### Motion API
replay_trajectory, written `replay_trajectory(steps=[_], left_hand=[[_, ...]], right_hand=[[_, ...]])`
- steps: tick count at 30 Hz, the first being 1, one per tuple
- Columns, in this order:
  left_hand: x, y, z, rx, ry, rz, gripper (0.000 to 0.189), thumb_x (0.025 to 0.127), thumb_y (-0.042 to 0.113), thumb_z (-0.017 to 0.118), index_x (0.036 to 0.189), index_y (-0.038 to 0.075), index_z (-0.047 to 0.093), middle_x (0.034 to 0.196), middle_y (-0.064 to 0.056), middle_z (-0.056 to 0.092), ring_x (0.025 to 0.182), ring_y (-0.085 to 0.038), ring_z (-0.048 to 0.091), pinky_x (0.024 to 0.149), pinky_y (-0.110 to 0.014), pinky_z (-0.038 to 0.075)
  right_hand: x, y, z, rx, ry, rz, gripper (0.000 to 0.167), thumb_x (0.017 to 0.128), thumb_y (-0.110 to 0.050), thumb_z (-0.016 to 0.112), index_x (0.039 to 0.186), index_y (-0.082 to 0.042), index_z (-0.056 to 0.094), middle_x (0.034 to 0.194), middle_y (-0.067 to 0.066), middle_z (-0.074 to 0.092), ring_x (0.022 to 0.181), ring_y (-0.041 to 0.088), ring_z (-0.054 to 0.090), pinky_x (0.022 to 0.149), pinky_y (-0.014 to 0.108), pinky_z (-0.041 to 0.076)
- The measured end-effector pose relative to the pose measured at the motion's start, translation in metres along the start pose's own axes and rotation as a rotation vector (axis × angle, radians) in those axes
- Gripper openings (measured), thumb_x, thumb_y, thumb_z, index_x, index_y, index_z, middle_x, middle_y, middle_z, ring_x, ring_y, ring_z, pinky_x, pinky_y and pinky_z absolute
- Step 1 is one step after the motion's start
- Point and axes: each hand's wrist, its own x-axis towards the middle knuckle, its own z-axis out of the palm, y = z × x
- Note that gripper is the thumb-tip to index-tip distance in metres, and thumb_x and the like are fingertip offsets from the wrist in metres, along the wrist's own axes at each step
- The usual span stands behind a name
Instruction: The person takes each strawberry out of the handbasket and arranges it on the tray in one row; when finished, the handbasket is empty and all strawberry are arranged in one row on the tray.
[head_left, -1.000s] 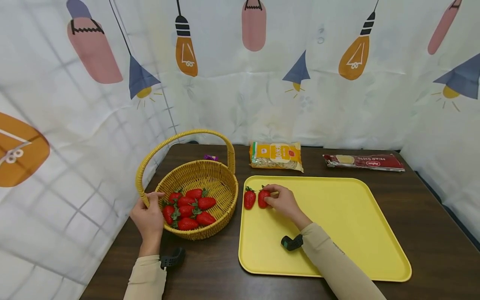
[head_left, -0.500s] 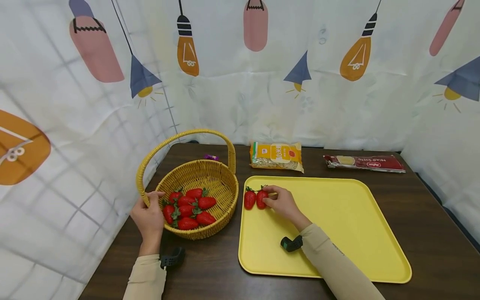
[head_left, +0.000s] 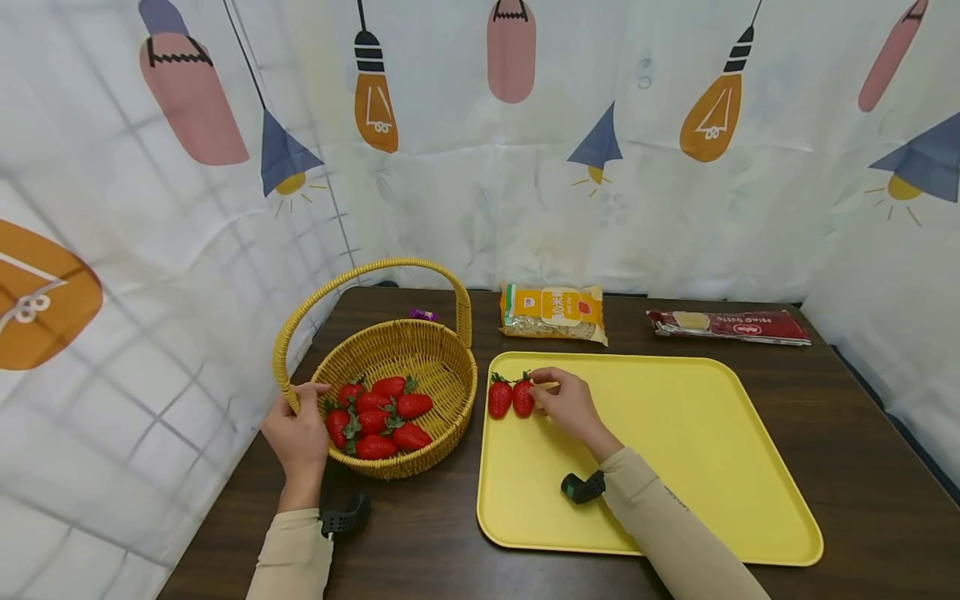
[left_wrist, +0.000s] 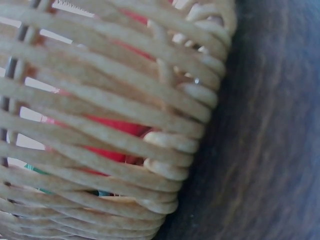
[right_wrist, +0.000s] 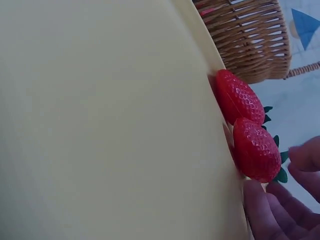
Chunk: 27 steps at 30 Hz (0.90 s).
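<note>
My left hand (head_left: 295, 437) grips the base of the handle (head_left: 281, 354) of a yellow wicker basket (head_left: 448, 379). Several red strawberries (head_left: 372, 422) with green leaves lie inside it. On the yellow tray (head_left: 660, 450), two strawberries sit side by side at the far left corner, the left one (head_left: 499, 400) and the right one (head_left: 522, 401). My right hand (head_left: 567, 408) is beside the right one. In the right wrist view, its thumb (right_wrist: 306, 154) is apart from that strawberry (right_wrist: 256, 152), and the other fingertips (right_wrist: 254, 192) are right at its side. Basket weave (left_wrist: 100, 100) fills much of the left wrist view.
Behind the tray lie a yellow bag of grain (head_left: 552, 312) and a long red packet (head_left: 729, 326). A small purple-wrapped piece (head_left: 423, 315) lies behind the basket. A printed curtain (head_left: 480, 192) encloses the dark wooden table (head_left: 420, 533).
The right strawberry has shifted slightly left, up against the other one. My right fingers have loosened from it and lifted a little. My left hand and the basket have stayed put.
</note>
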Motion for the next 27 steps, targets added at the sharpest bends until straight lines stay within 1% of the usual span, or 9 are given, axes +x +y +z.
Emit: replay_trajectory(steps=[5, 9, 13, 17, 21, 22, 23, 25, 27], left_hand=[[0.0, -0.002, 0.001, 0.008, 0.006, 0.001, 0.041, 0.102, 0.026, 0.051, 0.08, 0.001, 0.076, 0.045, 0.002, 0.041, 0.041, -0.011, 0.02, 0.045, -0.028, 0.02], [0.0, -0.003, 0.0, 0.017, 0.008, -0.001, 0.044, 0.102, 0.028, 0.05, 0.08, 0.001, 0.076, 0.045, 0.002, 0.041, 0.041, -0.011, 0.019, 0.046, -0.028, 0.02], [-0.001, -0.001, 0.0, 0.022, 0.008, -0.005, 0.045, 0.102, 0.03, 0.049, 0.08, 0.001, 0.076, 0.044, 0.004, 0.038, 0.04, -0.011, 0.019, 0.044, -0.028, 0.019], [-0.001, 0.0, 0.0, 0.02, 0.008, -0.008, 0.044, 0.102, 0.029, 0.05, 0.08, 0.001, 0.076, 0.044, 0.004, 0.038, 0.04, -0.011, 0.019, 0.044, -0.028, 0.019], [-0.001, 0.0, 0.0, 0.017, 0.001, -0.008, 0.046, 0.103, 0.031, 0.048, 0.08, 0.001, 0.076, 0.043, 0.003, 0.037, 0.039, -0.011, 0.018, 0.042, -0.028, 0.018], [-0.001, 0.0, 0.0, 0.018, -0.001, -0.009, 0.047, 0.103, 0.032, 0.047, 0.081, 0.001, 0.076, 0.043, 0.003, 0.037, 0.039, -0.011, 0.018, 0.041, -0.028, 0.018], [-0.001, -0.001, -0.001, 0.021, -0.004, -0.009, 0.048, 0.103, 0.033, 0.047, 0.081, 0.001, 0.076, 0.043, 0.002, 0.036, 0.038, -0.011, 0.018, 0.04, -0.028, 0.018], [-0.002, 0.0, -0.001, 0.024, -0.009, -0.014, 0.05, 0.103, 0.035, 0.046, 0.081, 0.001, 0.076, 0.043, 0.001, 0.034, 0.038, -0.012, 0.017, 0.039, -0.028, 0.017], [-0.002, 0.0, -0.001, 0.03, -0.009, -0.016, 0.051, 0.103, 0.036, 0.046, 0.081, 0.001, 0.075, 0.043, 0.001, 0.033, 0.038, -0.012, 0.017, 0.039, -0.028, 0.017]], right_hand=[[0.0, -0.002, -0.003, 0.01, 0.09, -0.032, 0.017, 0.092, -0.012, 0.066, 0.107, -0.008, 0.072, 0.103, 0.009, 0.068, 0.062, 0.022, 0.064, 0.053, 0.03, 0.051], [-0.001, -0.006, -0.004, 0.08, 0.104, -0.067, 0.018, 0.094, -0.012, 0.065, 0.108, -0.004, 0.071, 0.105, 0.013, 0.067, 0.065, 0.032, 0.064, 0.056, 0.035, 0.054], [-0.004, -0.014, -0.002, 0.195, 0.039, -0.1, 0.023, 0.094, -0.012, 0.064, 0.112, 0.003, 0.068, 0.108, 0.018, 0.067, 0.074, 0.041, 0.063, 0.063, 0.04, 0.056], [-0.009, -0.029, 0.002, 0.252, -0.038, -0.149, 0.027, 0.095, -0.011, 0.064, 0.115, 0.007, 0.066, 0.107, 0.021, 0.066, 0.076, 0.041, 0.062, 0.065, 0.035, 0.057], [-0.01, -0.049, 0.01, 0.249, -0.105, -0.222, 0.027, 0.096, -0.013, 0.063, 0.115, 0.005, 0.066, 0.106, 0.018, 0.066, 0.078, 0.041, 0.063, 0.066, 0.031, 0.056], [-0.012, -0.058, 0.012, 0.247, -0.127, -0.236, 0.026, 0.096, -0.011, 0.062, 0.115, 0.006, 0.066, 0.106, 0.019, 0.066, 0.08, 0.043, 0.063, 0.068, 0.035, 0.057], [-0.014, -0.066, 0.014, 0.241, -0.145, -0.248, 0.026, 0.096, -0.011, 0.062, 0.115, 0.006, 0.066, 0.106, 0.02, 0.066, 0.079, 0.041, 0.064, 0.069, 0.036, 0.057], [-0.013, -0.075, 0.022, 0.238, -0.186, -0.27, 0.026, 0.096, -0.012, 0.062, 0.115, 0.005, 0.066, 0.107, 0.02, 0.066, 0.081, 0.042, 0.064, 0.072, 0.042, 0.057], [-0.011, -0.083, 0.031, 0.228, -0.223, -0.29, 0.026, 0.096, -0.013, 0.062, 0.116, 0.004, 0.066, 0.108, 0.019, 0.067, 0.082, 0.038, 0.065, 0.074, 0.043, 0.056]])
